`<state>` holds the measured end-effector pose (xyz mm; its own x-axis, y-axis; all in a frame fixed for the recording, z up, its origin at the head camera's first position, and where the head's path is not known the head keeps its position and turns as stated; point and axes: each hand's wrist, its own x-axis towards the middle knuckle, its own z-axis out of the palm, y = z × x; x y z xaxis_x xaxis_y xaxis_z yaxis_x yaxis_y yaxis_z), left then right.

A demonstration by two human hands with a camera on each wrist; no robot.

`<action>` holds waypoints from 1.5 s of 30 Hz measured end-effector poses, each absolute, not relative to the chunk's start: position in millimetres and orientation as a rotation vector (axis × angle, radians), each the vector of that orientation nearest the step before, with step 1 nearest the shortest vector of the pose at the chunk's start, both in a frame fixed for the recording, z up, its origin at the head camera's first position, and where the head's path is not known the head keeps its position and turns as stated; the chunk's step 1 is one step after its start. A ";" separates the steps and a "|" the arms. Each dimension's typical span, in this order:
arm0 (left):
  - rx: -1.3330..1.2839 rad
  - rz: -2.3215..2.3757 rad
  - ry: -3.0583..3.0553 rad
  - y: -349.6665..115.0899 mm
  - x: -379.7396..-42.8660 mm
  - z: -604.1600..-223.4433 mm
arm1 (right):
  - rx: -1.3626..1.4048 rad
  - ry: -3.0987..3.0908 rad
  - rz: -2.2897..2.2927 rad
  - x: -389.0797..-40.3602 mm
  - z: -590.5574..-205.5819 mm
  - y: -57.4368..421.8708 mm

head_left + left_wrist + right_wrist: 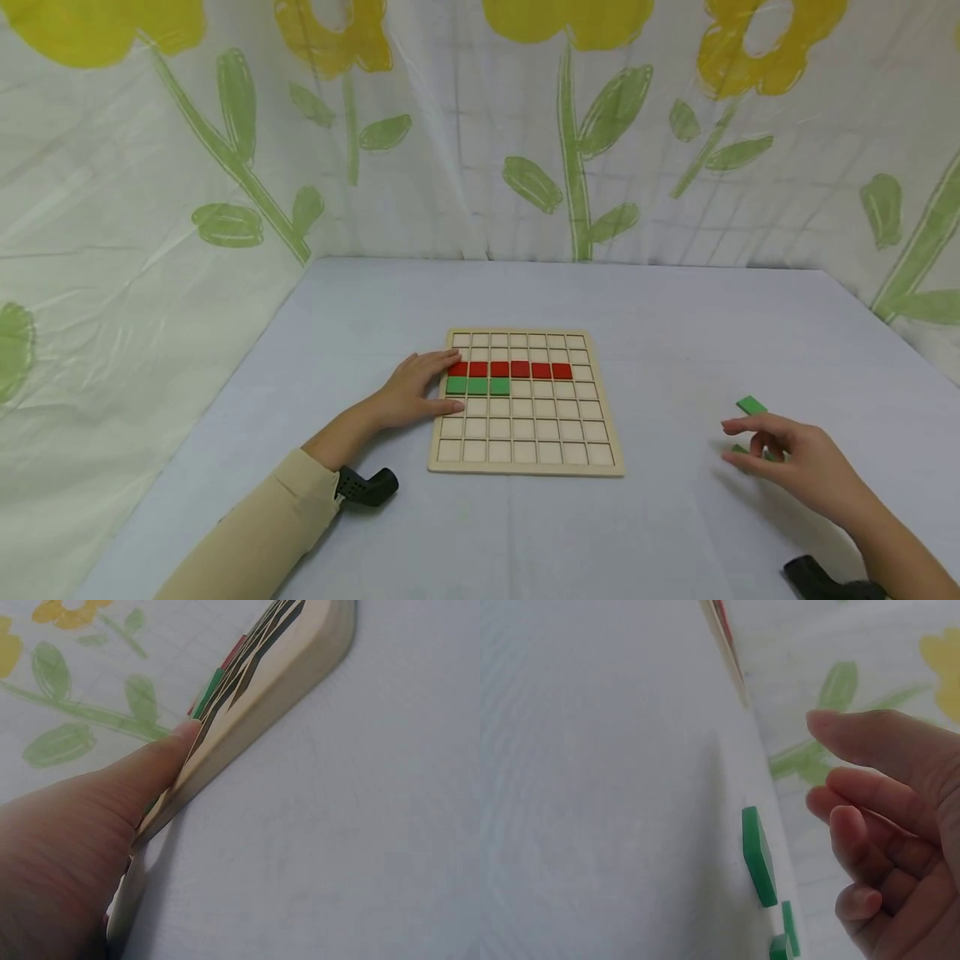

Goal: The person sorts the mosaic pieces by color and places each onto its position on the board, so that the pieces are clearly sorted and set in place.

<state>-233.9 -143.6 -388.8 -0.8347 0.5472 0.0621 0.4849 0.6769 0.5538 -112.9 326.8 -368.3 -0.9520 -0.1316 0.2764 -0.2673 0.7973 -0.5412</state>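
Note:
A wooden grid board (525, 465) lies on the table, with a row of several red tiles (520, 369) and three green tiles (477, 386) in the row below it. My left hand (408, 393) rests over the board's left edge, its thumb (161, 761) extended onto the frame. Fingertips of that hand reach the left end of the red row. Over the table at the right, my right hand (806, 458) hovers with fingers loosely bent and nothing between thumb and index. Loose green tiles (752, 405) lie beneath and just beyond it; one green tile (759, 855) shows close in the right wrist view.
A white cloth covers the table (660, 533). Behind it hangs a pale curtain (465, 183) printed with yellow flowers. Black wrist devices (367, 487) are worn on both arms.

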 end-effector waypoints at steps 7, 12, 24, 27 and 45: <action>0.860 0.864 2.780 -143.1 -233.0 -386.8 | 0.167 -2.914 0.930 -107.3 -368.9 338.8; 0.863 0.866 2.775 -142.8 -232.3 -385.7 | 0.130 -2.944 0.955 -104.9 -371.1 343.6; 0.857 0.867 2.781 -145.2 -233.0 -389.4 | 0.138 -2.990 0.830 -105.2 -378.8 348.0; 0.856 0.868 2.783 -144.9 -232.9 -388.9 | 0.148 -2.986 0.801 -105.8 -379.1 347.9; 0.851 0.876 2.772 -143.5 -231.7 -387.2 | 0.199 -2.966 0.754 -106.5 -380.4 346.2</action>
<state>-231.7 -143.5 -387.2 -0.8363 0.5449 0.0599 0.4803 0.6758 0.5591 -106.5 346.2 -380.4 -0.9888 -0.1070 0.1041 -0.1438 0.8708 -0.4702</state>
